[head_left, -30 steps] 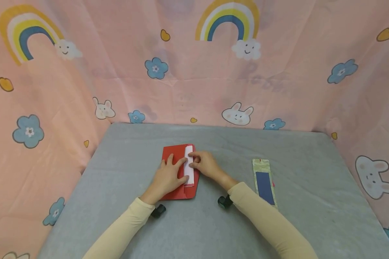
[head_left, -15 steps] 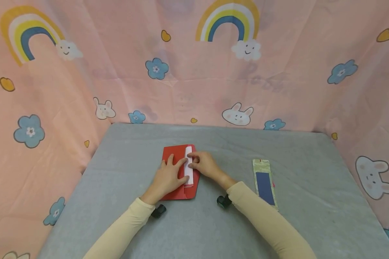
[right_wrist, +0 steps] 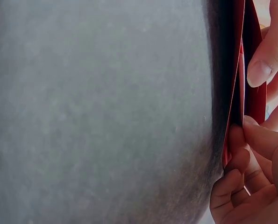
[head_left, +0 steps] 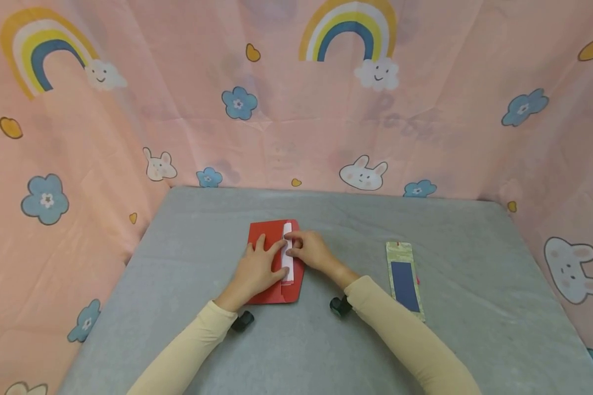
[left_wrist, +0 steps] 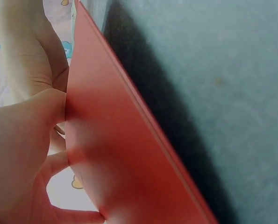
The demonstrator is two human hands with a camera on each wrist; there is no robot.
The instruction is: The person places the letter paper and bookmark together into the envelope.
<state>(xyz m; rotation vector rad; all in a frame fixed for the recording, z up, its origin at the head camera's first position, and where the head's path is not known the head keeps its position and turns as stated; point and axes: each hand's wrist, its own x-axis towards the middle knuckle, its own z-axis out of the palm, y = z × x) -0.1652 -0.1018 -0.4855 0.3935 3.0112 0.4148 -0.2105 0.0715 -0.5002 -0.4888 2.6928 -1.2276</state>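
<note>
A red envelope (head_left: 264,227) lies on the grey cloth in the middle of the head view. Along its right side runs a narrow strip of white card (head_left: 287,270) with pinkish-red ends. My left hand (head_left: 254,270) rests on the envelope, fingers spread, with thumb and index fingertips at the card's left edge. From the right side, my right hand (head_left: 316,253) pinches the card between thumb and curled fingers. The right wrist view shows these fingers (right_wrist: 232,161) tucked in at parted red layers. Seen from the left wrist, the envelope's red face (left_wrist: 115,140) fills the middle.
To the right lies a long pale green strip (head_left: 399,252) with a dark blue panel (head_left: 404,285), close to my right sleeve (head_left: 400,329). Black wrist cameras (head_left: 242,321) hang under both wrists. A pink printed curtain (head_left: 296,137) rises behind the table's far edge.
My right hand has shifted slightly left, and the white card strip shows a little narrower than before. The left hand and envelope stay in place.
</note>
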